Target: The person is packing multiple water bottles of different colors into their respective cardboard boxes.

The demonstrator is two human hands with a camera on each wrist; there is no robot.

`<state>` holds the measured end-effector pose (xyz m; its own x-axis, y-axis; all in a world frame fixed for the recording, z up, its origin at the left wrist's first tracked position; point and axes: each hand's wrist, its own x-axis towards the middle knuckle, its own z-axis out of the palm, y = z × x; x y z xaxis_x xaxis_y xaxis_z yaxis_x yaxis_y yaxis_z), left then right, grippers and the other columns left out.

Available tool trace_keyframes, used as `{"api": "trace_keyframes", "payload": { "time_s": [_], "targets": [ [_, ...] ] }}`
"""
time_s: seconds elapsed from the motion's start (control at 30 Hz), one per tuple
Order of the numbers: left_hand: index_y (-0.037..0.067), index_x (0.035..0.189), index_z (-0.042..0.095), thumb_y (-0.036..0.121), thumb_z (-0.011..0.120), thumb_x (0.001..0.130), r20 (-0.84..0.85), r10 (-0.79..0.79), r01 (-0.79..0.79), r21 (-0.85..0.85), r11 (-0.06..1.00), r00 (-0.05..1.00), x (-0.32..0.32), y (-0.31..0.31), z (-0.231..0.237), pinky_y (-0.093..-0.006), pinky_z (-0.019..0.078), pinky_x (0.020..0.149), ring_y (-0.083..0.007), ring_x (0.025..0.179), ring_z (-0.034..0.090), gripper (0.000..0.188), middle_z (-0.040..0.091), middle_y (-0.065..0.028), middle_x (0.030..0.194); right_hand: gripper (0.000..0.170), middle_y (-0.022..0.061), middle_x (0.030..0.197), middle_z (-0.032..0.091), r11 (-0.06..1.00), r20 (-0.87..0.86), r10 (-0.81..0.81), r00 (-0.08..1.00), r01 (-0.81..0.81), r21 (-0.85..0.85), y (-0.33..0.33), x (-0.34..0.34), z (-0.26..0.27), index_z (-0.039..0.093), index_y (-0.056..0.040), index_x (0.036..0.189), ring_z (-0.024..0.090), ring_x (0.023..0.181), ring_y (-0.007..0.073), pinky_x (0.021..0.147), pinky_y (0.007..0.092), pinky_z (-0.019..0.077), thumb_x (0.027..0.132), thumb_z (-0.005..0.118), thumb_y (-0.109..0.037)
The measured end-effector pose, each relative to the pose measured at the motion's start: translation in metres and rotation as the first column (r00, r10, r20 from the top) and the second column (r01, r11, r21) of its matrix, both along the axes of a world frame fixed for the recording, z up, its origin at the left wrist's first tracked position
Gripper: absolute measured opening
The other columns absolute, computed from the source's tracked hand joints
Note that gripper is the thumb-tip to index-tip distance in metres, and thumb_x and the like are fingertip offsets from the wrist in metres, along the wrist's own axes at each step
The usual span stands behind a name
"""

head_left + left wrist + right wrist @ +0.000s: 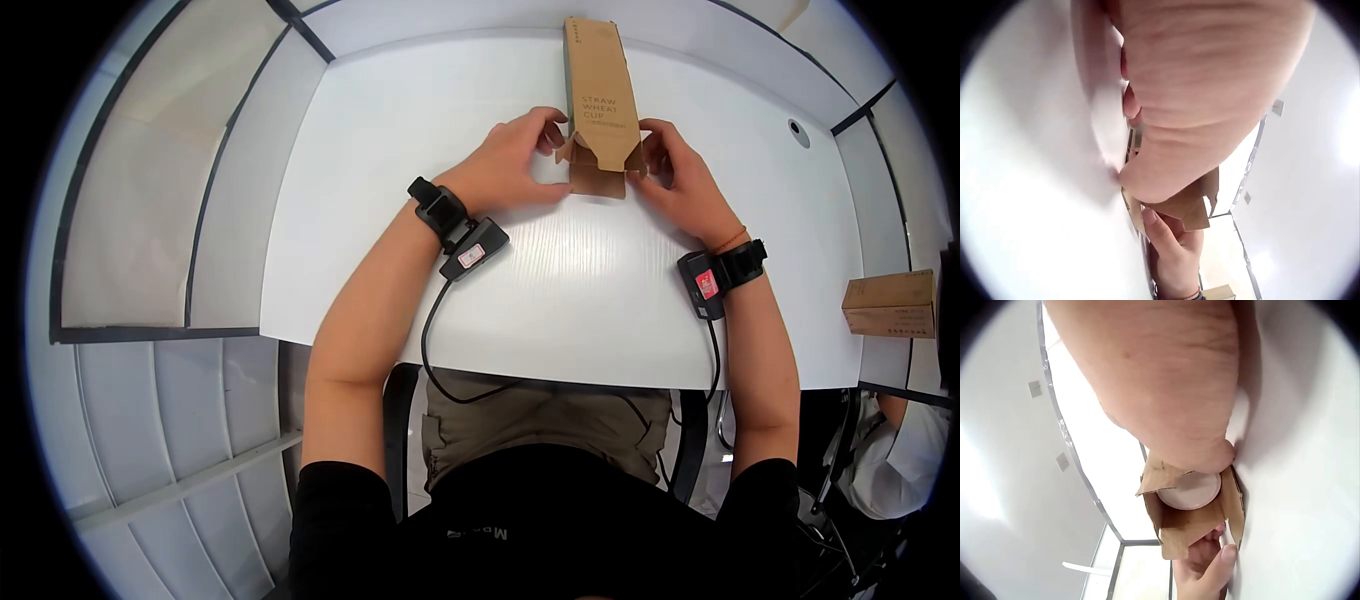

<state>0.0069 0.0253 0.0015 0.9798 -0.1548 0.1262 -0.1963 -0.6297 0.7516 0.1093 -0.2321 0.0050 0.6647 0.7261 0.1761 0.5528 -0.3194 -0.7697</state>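
Observation:
A long brown cardboard box [605, 80], printed "STRAW WHEAT CUP", lies on the white table with its near end open. Flaps stick out around that end, and the bottom flap [598, 183] points toward the person. Inside, the right wrist view shows the round, pale end of a cup [1190, 492]. My left hand [505, 165] holds the box's left side near the opening, fingers bent along the wall and thumb by the bottom flap. On the opposite side my right hand [688, 185] grips the box with curled fingers, its thumb at the right flap.
A second, smaller cardboard box [890, 305] stands at the table's right edge. Pale panels [130, 180] wall the table in, and a cable hole [798, 132] sits at the back right. Cables [430, 350] hang from both wrist cameras. Another person's white sleeve [895, 465] shows at lower right.

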Motion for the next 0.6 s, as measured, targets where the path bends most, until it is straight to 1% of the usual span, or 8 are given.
{"api": "trace_keyframes", "payload": {
  "time_s": [0.1,0.2,0.3,0.4,0.5,0.6],
  "targets": [
    [0.001,0.146,0.035,0.031,0.088,0.072,-0.001,-0.010,0.010,0.053,0.999,1.000,-0.0022,-0.0013,0.0031,-0.0388,0.0446,0.104,-0.0301,0.116,0.057,0.096,0.059,-0.0186,0.127,0.059,0.0047,0.096,0.058,1.000,0.045,0.021,0.999,-0.021,0.006,-0.0002,-0.0005,0.0003,0.048,-0.0059,0.137,0.055,0.089,0.0189,0.085,0.0316,0.0484,0.083,0.071,-0.011],
    [0.000,0.146,0.035,0.034,0.091,0.070,0.016,0.005,-0.007,0.088,0.996,1.000,-0.0049,-0.0028,0.0045,-0.0395,0.0449,0.104,-0.0310,0.116,0.057,0.100,0.058,-0.0198,0.128,0.067,0.0051,0.098,0.059,0.997,0.033,0.075,0.997,-0.076,0.028,-0.0019,-0.0019,0.0037,0.045,-0.0065,0.141,0.054,0.093,0.0203,0.090,0.0333,0.0474,0.080,0.072,-0.009],
    [-0.001,0.147,0.033,0.035,0.091,0.071,0.030,0.023,-0.024,0.011,1.000,0.999,-0.0041,-0.0039,0.0028,-0.0399,0.0459,0.103,-0.0306,0.114,0.058,0.102,0.059,-0.0199,0.127,0.075,0.0053,0.101,0.060,0.992,0.014,0.122,0.992,-0.122,0.039,-0.0017,-0.0027,0.0052,0.041,-0.0073,0.145,0.054,0.095,0.0207,0.092,0.0340,0.0466,0.077,0.073,-0.008],
    [-0.001,0.147,0.033,0.035,0.090,0.072,0.024,0.032,-0.032,0.007,0.999,0.999,-0.0032,-0.0038,0.0027,-0.0400,0.0472,0.100,-0.0300,0.112,0.058,0.101,0.060,-0.0196,0.124,0.078,0.0054,0.102,0.060,0.993,0.002,0.113,0.994,-0.113,0.031,-0.0011,-0.0028,0.0053,0.039,-0.0081,0.147,0.054,0.095,0.0205,0.092,0.0338,0.0463,0.077,0.073,-0.008],
    [-0.004,0.142,0.038,0.039,0.086,0.075,0.075,0.035,-0.039,0.050,0.998,0.997,-0.0030,-0.0038,0.0027,-0.0397,0.0507,0.096,-0.0297,0.110,0.062,0.094,0.063,-0.0195,0.116,0.080,0.0052,0.103,0.060,0.994,-0.014,0.106,0.994,-0.106,0.021,-0.0009,-0.0027,0.0065,0.039,-0.0084,0.148,0.053,0.095,0.0203,0.092,0.0336,0.0459,0.077,0.074,-0.008],
    [0.000,0.146,0.034,0.031,0.080,0.086,0.006,0.073,-0.073,-0.007,0.997,0.997,-0.0056,-0.0060,0.0036,-0.0375,0.0481,0.096,-0.0255,0.109,0.059,0.082,0.062,-0.0153,0.120,0.080,0.0050,0.103,0.060,0.993,-0.005,0.114,0.993,-0.114,0.027,-0.0019,-0.0026,0.0066,0.038,-0.0087,0.149,0.053,0.095,0.0203,0.092,0.0337,0.0458,0.077,0.074,-0.008]
  ]
}}
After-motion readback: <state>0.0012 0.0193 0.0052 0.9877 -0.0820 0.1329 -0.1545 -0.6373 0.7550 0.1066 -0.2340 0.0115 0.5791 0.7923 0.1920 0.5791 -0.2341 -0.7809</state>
